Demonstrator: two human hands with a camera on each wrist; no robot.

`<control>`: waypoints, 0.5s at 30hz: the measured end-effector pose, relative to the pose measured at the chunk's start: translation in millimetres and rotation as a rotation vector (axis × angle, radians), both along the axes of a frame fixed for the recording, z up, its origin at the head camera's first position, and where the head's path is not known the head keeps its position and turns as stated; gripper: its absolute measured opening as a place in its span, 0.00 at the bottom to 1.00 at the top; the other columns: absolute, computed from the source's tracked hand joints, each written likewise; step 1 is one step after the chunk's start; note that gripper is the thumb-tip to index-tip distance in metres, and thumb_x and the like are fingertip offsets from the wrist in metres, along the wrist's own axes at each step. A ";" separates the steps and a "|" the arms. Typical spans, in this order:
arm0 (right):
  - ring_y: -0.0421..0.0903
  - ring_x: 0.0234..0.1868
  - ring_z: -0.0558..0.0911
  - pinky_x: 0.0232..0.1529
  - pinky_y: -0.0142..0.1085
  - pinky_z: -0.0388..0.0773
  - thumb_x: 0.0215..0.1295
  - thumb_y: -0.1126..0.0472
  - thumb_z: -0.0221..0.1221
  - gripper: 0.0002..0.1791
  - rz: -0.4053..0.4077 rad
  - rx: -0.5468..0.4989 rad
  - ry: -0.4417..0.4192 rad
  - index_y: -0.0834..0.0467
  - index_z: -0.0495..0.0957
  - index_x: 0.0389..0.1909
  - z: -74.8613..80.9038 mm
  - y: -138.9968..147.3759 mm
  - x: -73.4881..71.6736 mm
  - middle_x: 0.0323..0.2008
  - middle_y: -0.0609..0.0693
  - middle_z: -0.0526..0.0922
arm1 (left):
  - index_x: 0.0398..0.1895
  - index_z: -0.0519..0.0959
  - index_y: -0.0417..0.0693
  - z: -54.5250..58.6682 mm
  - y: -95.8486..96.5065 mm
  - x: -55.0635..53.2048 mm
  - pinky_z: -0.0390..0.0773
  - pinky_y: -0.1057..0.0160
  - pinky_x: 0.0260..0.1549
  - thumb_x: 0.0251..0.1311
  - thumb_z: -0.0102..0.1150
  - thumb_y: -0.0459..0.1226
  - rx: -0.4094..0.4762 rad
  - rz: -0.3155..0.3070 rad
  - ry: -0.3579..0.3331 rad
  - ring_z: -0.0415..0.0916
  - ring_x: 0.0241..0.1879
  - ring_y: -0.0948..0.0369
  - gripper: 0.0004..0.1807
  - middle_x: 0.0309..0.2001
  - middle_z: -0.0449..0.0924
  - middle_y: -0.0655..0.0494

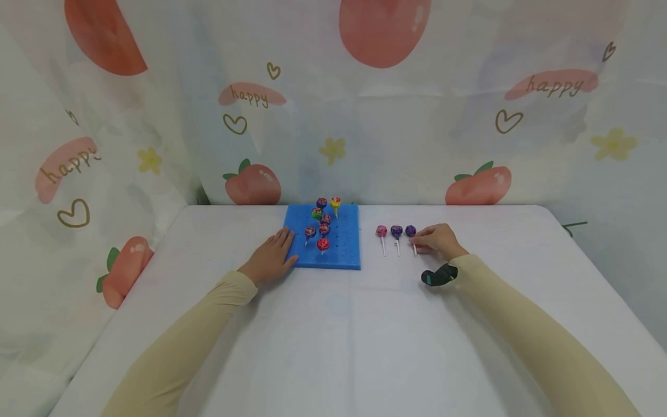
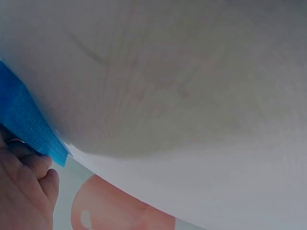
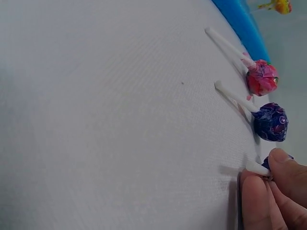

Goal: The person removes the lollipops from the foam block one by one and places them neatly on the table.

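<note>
My right hand pinches a purple-wrapped lollipop by its white stick, close over the table. Thumb and fingers hide part of its head in the right wrist view. To its left lie a second purple lollipop and a pink lollipop, sticks towards me. The left hand rests with extended fingers on the left edge of a blue foam board. Several wrapped lollipops stand in the board, among them a yellow one, a green one and a red one.
A white cloth covers the table. Behind it hangs a printed curtain with peaches and hearts. A dark band sits at the right wrist. Small holes dot the right part of the board.
</note>
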State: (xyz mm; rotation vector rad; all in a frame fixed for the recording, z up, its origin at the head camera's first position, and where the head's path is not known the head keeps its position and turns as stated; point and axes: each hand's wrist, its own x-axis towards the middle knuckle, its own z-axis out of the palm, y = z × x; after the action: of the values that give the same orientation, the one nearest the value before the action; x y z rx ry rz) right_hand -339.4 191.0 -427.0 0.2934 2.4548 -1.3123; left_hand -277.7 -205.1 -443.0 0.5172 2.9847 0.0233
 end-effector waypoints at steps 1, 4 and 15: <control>0.34 0.24 0.79 0.31 0.22 0.78 0.63 0.60 0.60 0.22 0.006 0.002 -0.001 0.68 0.73 0.54 0.3 0.2 0.3 0.42 0.57 0.81 | 0.73 0.46 0.37 -0.2 0.0 0.1 0.49 0.51 0.72 0.69 0.39 0.54 -0.002 0.001 0.000 0.42 0.74 0.46 0.40 0.74 0.43 0.40; 0.35 0.25 0.80 0.33 0.22 0.78 0.62 0.59 0.60 0.23 0.038 -0.003 0.005 0.69 0.74 0.53 3.0 1.4 2.1 0.42 0.58 0.82 | 0.73 0.46 0.38 -0.6 0.0 0.1 0.49 0.51 0.72 0.68 0.39 0.54 -0.001 0.003 0.002 0.42 0.74 0.47 0.40 0.74 0.43 0.40; 0.34 0.24 0.81 0.33 0.23 0.79 0.64 0.62 0.58 0.21 0.061 -0.024 0.002 0.70 0.73 0.54 5.0 3.5 2.6 0.35 0.53 0.84 | 0.73 0.48 0.36 -1.0 0.0 0.7 0.51 0.50 0.72 0.68 0.40 0.53 0.007 -0.009 0.019 0.43 0.74 0.46 0.39 0.74 0.45 0.39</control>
State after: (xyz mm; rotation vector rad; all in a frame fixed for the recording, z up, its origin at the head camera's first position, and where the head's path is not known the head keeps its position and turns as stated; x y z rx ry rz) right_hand -336.7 194.6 -422.0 0.2101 2.4280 -1.3165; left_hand -277.0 -205.1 -444.0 0.5341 3.0018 0.0287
